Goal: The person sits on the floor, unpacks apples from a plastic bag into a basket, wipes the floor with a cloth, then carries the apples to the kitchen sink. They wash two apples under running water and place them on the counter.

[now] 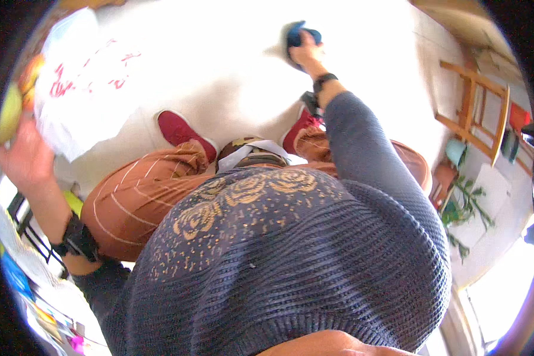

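Observation:
My right hand (308, 50) is closed around a dark blue object (299, 36), perhaps a shoe or a cloth, low over the pale floor (231, 58); blur hides its exact kind. At the far left my left hand (26, 151) is raised with its fingers partly hidden by the rim of the view. Beside those fingers is a yellow-green round thing (10, 113), and whether they touch it I cannot tell. A white plastic bag (84, 89) with red writing lies just right of that hand.
On the right, a wooden stool or chair (467, 100) lies near a light blue bowl or pot (455, 150) and a green potted plant (469, 200). My red shoes (178, 129) stand on the floor. Orange things (32, 80) are behind the bag.

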Motion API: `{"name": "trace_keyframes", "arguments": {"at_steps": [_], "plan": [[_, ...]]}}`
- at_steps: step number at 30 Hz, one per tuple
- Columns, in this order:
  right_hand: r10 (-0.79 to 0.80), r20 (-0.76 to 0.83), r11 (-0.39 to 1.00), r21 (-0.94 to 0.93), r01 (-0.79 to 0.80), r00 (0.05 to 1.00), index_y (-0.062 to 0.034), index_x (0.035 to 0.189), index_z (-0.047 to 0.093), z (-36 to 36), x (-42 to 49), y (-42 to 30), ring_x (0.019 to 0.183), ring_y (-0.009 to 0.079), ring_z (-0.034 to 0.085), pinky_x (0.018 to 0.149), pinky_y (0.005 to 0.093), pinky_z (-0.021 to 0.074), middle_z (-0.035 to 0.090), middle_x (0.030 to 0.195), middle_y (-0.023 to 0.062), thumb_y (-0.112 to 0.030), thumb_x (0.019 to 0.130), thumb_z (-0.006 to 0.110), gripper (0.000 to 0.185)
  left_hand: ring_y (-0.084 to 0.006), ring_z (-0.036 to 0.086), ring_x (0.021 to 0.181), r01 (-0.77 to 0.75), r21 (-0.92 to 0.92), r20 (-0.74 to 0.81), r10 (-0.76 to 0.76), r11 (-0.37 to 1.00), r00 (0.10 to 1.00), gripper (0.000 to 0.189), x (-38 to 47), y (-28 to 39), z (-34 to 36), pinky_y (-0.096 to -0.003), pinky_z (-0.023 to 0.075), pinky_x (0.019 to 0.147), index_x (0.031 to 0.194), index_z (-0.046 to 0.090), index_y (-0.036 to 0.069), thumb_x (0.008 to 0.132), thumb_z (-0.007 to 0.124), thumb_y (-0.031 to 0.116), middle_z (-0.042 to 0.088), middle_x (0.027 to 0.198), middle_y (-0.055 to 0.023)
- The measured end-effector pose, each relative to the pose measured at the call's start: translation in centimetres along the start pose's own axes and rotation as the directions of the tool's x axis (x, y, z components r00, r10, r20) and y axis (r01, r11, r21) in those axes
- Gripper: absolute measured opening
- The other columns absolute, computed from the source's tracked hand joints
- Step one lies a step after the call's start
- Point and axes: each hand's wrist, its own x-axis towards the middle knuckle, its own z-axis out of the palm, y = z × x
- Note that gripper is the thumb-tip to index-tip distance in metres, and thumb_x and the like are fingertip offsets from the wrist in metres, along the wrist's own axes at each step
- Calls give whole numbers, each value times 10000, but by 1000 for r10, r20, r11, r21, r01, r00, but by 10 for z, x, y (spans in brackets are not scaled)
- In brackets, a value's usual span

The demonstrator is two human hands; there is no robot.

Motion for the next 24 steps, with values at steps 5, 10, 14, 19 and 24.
{"name": "trace_keyframes", "arguments": {"at_steps": [5, 10, 14, 19, 24], "plan": [[-339, 321, 889, -198, 413, 884, -473, 1263, 587, 36, -108, -85, 1324, 514, 275, 1047, 662, 357, 303, 1464, 186, -371, 685, 786, 620, -366, 180, 1477, -111, -155, -22, 109, 982, 994, 804, 3, 3, 4, -599, 54, 1198, 1514, 259, -11, 904, 499, 454, 225, 1596, -187], [-517, 406, 695, -314, 646, 754, -438, 1264, 590, 34, -177, -67, 1313, 467, 320, 1054, 620, 390, 321, 1458, 131, -249, 772, 772, 557, -360, 109, 1500, -94, 15, -514, 89, 995, 853, 819, -10, 1, 65, -577, 39, 1207, 1534, 166, -19, 898, 440, 418, 141, 1615, -207], [-595, 355, 687, -241, 686, 721, -345, 1165, 663, 47, -182, -56, 1233, 412, 433, 980, 521, 471, 465, 1308, 162, -171, 758, 749, 451, -342, 181, 1488, -199, 86, -458, 216, 976, 862, 751, -10, 2, 74, -525, 95, 1221, 1521, 239, -15, 933, 420, 416, 225, 1597, -188], [-376, 704, 919, 199, 341, 603, -200, 1241, 618, 66, -187, -93, 991, 319, 627, 816, 417, 554, 618, 1143, 163, -167, 758, 722, 495, -344, 311, 1434, -280, 34, -508, 258, 959, 822, 635, -8, 2, 49, -541, 221, 1192, 1440, 429, 63, 925, 459, 434, 390, 1520, -151], [-457, 880, 727, 453, -516, 128, -24, 1306, 531, 28, -198, -113, 941, 260, 684, 804, 409, 590, 658, 1117, 156, -169, 868, 683, 487, -352, 406, 1367, -210, -135, -407, 140, 968, 903, 661, -14, -1, 28, -555, 274, 1165, 1393, 476, 74, 892, 531, 502, 476, 1437, -164]]}}
